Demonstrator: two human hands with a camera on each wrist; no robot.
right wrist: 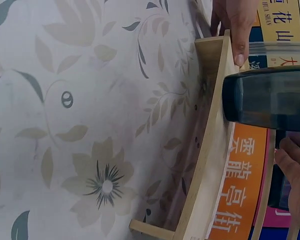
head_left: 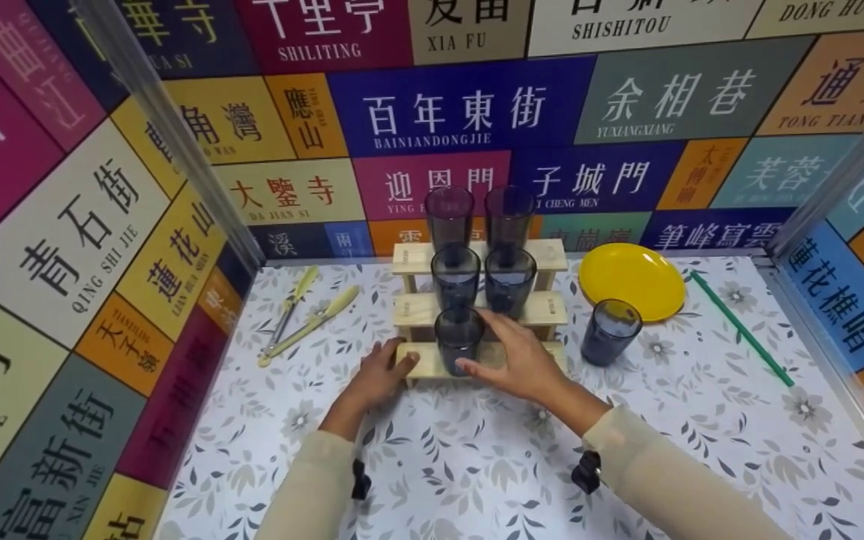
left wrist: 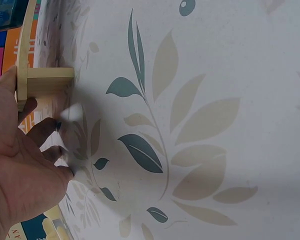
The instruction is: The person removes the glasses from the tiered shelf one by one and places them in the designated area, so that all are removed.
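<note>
A three-step wooden rack carries dark translucent glasses: two on the top step, two on the middle one. A single glass stands upright on the lowest step. My left hand grips that step's left end, thumb on the board and index finger below it in the left wrist view. Around the right side of the single glass, my right hand is spread, thumb in front and index finger close to the rim. In the right wrist view, a narrow gap shows between its fingers and the glass.
Another dark glass stands on the table right of the rack, in front of a yellow plate. Farther right lies a green straw. Tongs with yellow tips lie at the left. Sign-covered walls enclose the table's back and sides.
</note>
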